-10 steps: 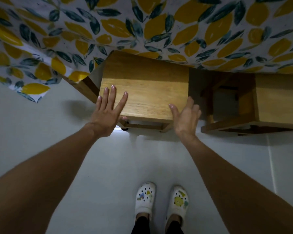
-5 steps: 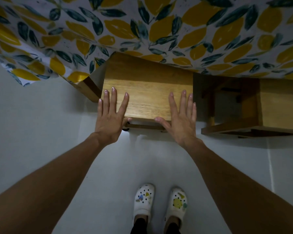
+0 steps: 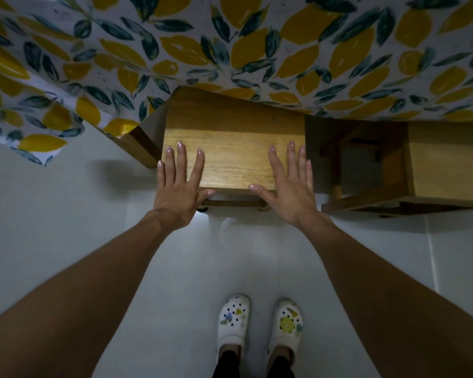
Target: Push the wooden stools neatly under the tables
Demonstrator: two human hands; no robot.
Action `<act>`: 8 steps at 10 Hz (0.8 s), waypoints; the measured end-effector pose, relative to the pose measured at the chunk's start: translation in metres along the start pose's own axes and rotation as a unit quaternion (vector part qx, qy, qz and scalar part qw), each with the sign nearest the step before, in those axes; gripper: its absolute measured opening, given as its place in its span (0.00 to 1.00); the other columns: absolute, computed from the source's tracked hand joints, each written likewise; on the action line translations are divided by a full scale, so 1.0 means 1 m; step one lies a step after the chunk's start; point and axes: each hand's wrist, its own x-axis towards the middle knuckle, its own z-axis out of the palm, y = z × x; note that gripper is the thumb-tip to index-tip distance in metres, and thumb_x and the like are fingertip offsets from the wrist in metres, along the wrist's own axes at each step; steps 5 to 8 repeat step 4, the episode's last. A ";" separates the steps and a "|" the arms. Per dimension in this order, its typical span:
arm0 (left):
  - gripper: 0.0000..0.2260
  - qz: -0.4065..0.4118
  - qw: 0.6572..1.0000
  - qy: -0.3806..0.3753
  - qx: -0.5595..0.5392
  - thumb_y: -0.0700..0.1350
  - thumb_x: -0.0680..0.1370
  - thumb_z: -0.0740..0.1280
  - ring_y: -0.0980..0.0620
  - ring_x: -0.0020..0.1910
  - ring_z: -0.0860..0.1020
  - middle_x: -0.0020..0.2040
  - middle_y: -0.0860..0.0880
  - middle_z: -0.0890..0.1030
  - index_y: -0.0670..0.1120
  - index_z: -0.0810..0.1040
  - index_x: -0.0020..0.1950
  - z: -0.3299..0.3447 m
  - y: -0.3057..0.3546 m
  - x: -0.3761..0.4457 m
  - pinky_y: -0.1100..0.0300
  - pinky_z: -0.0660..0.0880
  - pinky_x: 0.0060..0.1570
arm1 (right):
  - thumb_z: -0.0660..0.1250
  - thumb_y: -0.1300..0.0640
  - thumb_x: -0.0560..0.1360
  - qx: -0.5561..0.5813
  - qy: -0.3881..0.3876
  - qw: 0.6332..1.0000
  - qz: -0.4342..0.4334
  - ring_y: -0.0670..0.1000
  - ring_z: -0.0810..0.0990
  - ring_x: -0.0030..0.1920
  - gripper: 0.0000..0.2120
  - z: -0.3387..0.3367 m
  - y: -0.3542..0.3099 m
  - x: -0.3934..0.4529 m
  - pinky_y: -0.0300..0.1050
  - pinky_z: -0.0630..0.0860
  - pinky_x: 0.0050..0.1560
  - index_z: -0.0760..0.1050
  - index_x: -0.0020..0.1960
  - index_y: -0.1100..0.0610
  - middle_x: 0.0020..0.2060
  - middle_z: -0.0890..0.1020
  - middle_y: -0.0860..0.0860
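Observation:
A wooden stool (image 3: 234, 148) stands partly under a table covered by a lemon-print cloth (image 3: 243, 50); its far half is hidden by the cloth. My left hand (image 3: 179, 186) lies flat on the seat's near left corner, fingers spread, thumb at the front edge. My right hand (image 3: 290, 184) lies flat on the near right corner in the same way. Neither hand grips anything. A second wooden stool (image 3: 445, 165) stands to the right, also partly under the cloth.
A wooden table leg (image 3: 139, 144) stands just left of the stool. The floor (image 3: 66, 227) is pale tile with a grout line at the right. My feet in white clogs (image 3: 260, 323) stand behind the stool.
My right hand turned from edge-on to flat on the seat, and both hands now rest further onto it. The stool sits slightly deeper under the cloth.

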 end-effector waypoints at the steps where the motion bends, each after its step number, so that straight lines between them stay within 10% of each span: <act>1: 0.36 0.000 0.999 -0.023 -0.038 0.64 0.77 0.45 0.39 0.74 0.32 0.75 0.37 0.32 0.46 0.34 0.76 -0.012 0.009 -0.003 0.46 0.35 0.71 | 0.51 0.28 0.73 0.023 -0.037 0.999 -0.005 0.56 0.29 0.75 0.43 -0.016 0.004 -0.004 0.54 0.34 0.75 0.38 0.78 0.47 0.77 0.34 0.56; 8: 0.31 0.039 0.992 -0.073 -0.090 0.55 0.81 0.49 0.43 0.76 0.36 0.77 0.40 0.37 0.40 0.40 0.76 -0.099 0.089 -0.023 0.47 0.39 0.75 | 0.51 0.33 0.77 0.064 -0.003 0.996 0.062 0.54 0.43 0.78 0.36 -0.126 0.032 -0.065 0.51 0.40 0.76 0.53 0.78 0.52 0.79 0.51 0.55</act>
